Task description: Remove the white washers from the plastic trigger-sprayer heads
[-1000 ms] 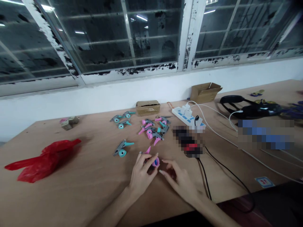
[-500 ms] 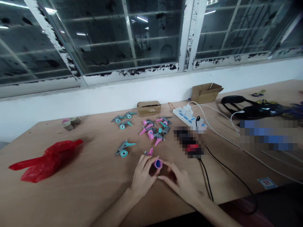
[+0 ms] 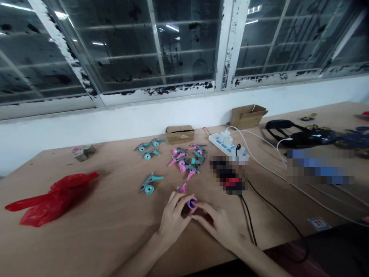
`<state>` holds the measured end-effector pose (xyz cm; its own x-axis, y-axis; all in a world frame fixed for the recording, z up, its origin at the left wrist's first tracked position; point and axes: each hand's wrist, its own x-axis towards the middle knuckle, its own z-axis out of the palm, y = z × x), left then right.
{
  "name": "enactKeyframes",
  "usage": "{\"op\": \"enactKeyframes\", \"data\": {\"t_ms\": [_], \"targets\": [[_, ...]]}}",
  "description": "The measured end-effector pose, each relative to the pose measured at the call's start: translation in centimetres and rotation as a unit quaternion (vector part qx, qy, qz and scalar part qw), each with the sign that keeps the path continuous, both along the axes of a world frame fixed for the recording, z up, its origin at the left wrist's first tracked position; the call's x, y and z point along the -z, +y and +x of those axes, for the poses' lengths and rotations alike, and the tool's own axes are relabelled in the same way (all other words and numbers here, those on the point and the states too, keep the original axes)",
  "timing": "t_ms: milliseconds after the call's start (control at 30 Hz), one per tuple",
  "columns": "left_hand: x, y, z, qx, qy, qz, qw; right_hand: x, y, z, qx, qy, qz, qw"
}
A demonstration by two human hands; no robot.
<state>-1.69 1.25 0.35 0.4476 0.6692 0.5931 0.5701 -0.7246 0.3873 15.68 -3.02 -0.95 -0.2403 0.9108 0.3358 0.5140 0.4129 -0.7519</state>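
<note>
My left hand point(image 3: 173, 217) is closed around a pink trigger spray head point(image 3: 188, 205), its round collar tilted up toward me with a dark blue inside. A pink trigger point(image 3: 183, 188) sticks out beyond my left fingers; the rest of that spray head is hidden by them. The index finger of my right hand point(image 3: 220, 225) reaches to the collar's opening, its tip at or just inside it. My right thumb lies lower and apart from that finger, near my left fingertips. A teal-and-grey spray head point(image 3: 149, 184) lies to the left, and several pink or teal ones point(image 3: 187, 163) lie beyond my hands.
A red plastic bag point(image 3: 62, 196) lies on the left of the wooden table point(image 3: 115, 227). Small cardboard boxes point(image 3: 180, 135) stand by the wall. A white power strip point(image 3: 227, 146) with cables is at the right, near a black device point(image 3: 314, 136). Two patches there are pixelated.
My right index finger has moved from the collar's edge to its opening. The view has shifted slightly; the left hand keeps its hold on the spray head.
</note>
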Motion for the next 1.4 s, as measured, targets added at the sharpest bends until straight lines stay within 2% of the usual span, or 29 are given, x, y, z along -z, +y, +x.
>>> {"op": "enactKeyframes", "data": {"t_ms": [533,700,800,867,967,1100,1200,1300,1400], "targets": [[0.6,0.1,-0.2,0.002,-0.016,-0.008,1.000,-0.5,0.0,-0.1,0.000,-0.012,-0.003,1.000],[0.4,0.0,0.0,0.025,-0.031,-0.034,0.999,-0.5,-0.2,0.0,-0.005,0.006,0.002,1.000],[0.0,-0.2,0.3,0.030,-0.059,-0.060,0.996,-0.1,-0.4,0.2,0.041,0.052,0.014,0.998],[-0.3,-0.3,0.5,0.001,-0.086,-0.101,0.991,0.3,-0.4,0.4,0.088,0.089,0.036,0.991],[-0.9,-0.1,0.9,-0.027,-0.157,-0.204,0.966,0.7,-0.2,0.4,0.111,0.087,0.079,0.987],[-1.5,0.4,1.8,0.037,-0.262,-0.345,0.901,0.6,0.3,0.4,0.087,0.033,0.084,0.992],[-1.9,0.6,2.7,0.066,-0.298,-0.413,0.858,0.4,0.4,0.6,0.096,0.014,0.074,0.992],[-2.3,0.6,3.2,0.071,-0.292,-0.451,0.841,0.5,0.6,1.1,0.111,-0.014,0.081,0.990],[-3.1,1.1,3.1,0.096,-0.242,-0.466,0.845,0.6,0.8,1.5,0.108,-0.041,0.095,0.989]]}}
